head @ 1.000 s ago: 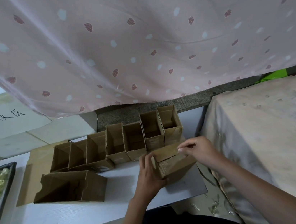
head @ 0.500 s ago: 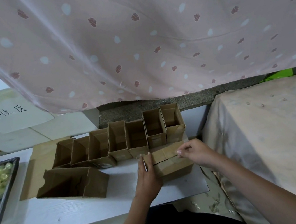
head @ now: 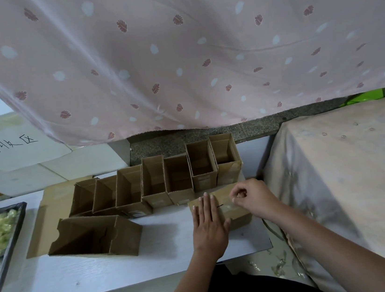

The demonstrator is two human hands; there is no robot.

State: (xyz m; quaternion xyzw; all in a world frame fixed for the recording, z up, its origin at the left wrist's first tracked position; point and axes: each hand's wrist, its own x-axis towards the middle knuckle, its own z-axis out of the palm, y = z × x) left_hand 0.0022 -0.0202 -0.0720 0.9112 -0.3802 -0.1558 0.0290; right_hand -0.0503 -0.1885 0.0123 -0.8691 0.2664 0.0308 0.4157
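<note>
Now I see the box point(head: 241, 217) lying closed on the bench point(head: 81, 278), just in front of the right end of the row point(head: 178, 177) of open cartons and almost touching it. The left hand point(head: 209, 224) lies flat on the box's top, fingers straight and together, pressing down and gripping nothing. The right hand point(head: 254, 197) sits at the other end of that top, nearer the row's right end. Its fingers are curled, and thumb and forefinger meet just above the cardboard. Something shiny like clear tape shows there, but I cannot tell whether the hand actually holds anything. The row itself has seven cartons standing side by side with their mouths up, the two at its right end set a little further back. In front of the row's left half a big box point(head: 93, 235) lies on its side with its opening towards me. A flat cardboard sheet point(head: 54, 200) lies under and to the left of the row's left end. Well to the left of the row, a dark tray point(head: 6, 246) of pale green pieces rests at the bench's edge. Behind and above the row hangs a pink patterned curtain point(head: 174, 50). Right of the row stands a table point(head: 349, 174) draped in beige cloth.
</note>
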